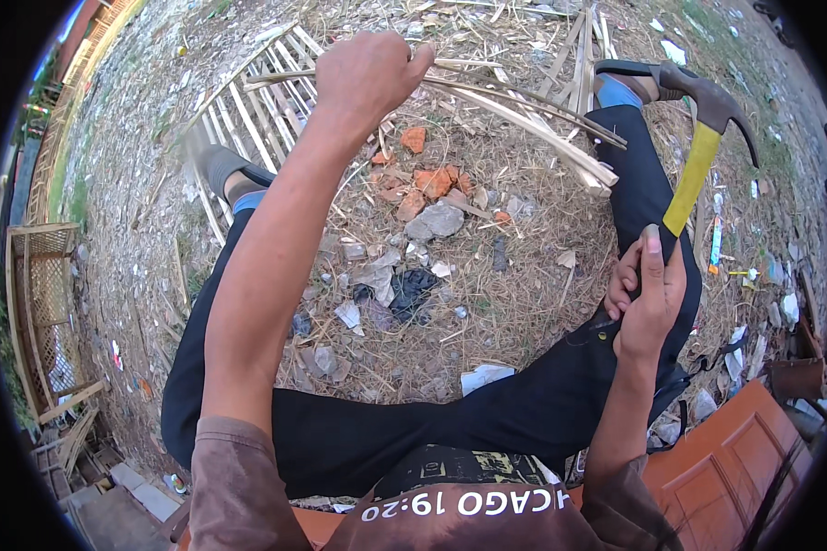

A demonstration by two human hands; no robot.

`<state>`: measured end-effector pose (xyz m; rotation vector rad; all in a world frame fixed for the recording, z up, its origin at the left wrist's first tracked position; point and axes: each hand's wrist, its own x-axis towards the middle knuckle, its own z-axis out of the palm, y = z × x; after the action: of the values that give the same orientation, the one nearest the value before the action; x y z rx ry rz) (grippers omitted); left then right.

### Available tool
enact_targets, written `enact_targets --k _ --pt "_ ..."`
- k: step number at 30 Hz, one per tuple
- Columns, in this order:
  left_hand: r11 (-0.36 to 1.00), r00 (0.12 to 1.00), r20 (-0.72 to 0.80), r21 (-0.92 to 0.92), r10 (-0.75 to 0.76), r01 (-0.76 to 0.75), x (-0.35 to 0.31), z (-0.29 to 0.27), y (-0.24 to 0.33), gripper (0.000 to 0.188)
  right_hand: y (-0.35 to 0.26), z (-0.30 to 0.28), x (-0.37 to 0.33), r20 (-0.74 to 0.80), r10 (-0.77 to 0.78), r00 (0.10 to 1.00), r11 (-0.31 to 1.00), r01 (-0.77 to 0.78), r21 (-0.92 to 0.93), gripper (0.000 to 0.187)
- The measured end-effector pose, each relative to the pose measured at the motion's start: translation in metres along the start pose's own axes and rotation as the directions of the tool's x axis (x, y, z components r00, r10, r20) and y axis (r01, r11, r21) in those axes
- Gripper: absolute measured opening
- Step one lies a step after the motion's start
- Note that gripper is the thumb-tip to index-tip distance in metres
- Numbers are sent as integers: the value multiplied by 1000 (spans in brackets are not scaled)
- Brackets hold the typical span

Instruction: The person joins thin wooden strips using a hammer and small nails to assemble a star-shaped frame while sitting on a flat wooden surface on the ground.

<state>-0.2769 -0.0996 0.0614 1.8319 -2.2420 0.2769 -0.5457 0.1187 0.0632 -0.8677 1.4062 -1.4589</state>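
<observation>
My left hand [369, 75] is closed round thin bamboo strips [524, 101], stretched out ahead of me. Their ends stick out on both sides of the fist, the longer part reaching right toward my knee. In my right hand [648, 294] is a claw hammer [694, 174], held upright beside my right leg. Its handle is yellow, its head dark, and the thumb lies along the grip. Beyond my left hand, a slatted bamboo frame [257, 106] lies on the ground near my left foot. Another bundle of bamboo pieces [581, 69] lies close to my right foot.
Between my spread legs are broken orange brick pieces [436, 181], grey stones [435, 221] and a crumpled black plastic scrap [413, 292]. An orange-brown panelled door [744, 468] is under and beside me. A latticed wooden frame [50, 312] stands at the left. Straw and litter cover the ground.
</observation>
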Motion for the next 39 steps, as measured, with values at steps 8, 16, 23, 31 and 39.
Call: enact_targets --k 8,16,23,31,39 --pt "994 992 -89 -62 86 -92 35 -9 -9 71 14 2 5 -7 28 1000 998 -27 62 22" --pt "971 955 -245 -127 168 -203 22 -7 -11 63 25 48 56 22 -133 991 949 121 292 71" --pt "964 967 -232 -217 100 -151 20 -5 -23 59 33 69 68 86 -89 992 941 56 335 63" --pt "922 903 -399 -267 159 -280 44 -27 -50 54 -6 90 134 152 -352 924 919 310 244 28" --pt "758 838 31 -445 545 -477 -32 -23 -46 45 -33 123 195 234 -458 857 878 396 268 24"
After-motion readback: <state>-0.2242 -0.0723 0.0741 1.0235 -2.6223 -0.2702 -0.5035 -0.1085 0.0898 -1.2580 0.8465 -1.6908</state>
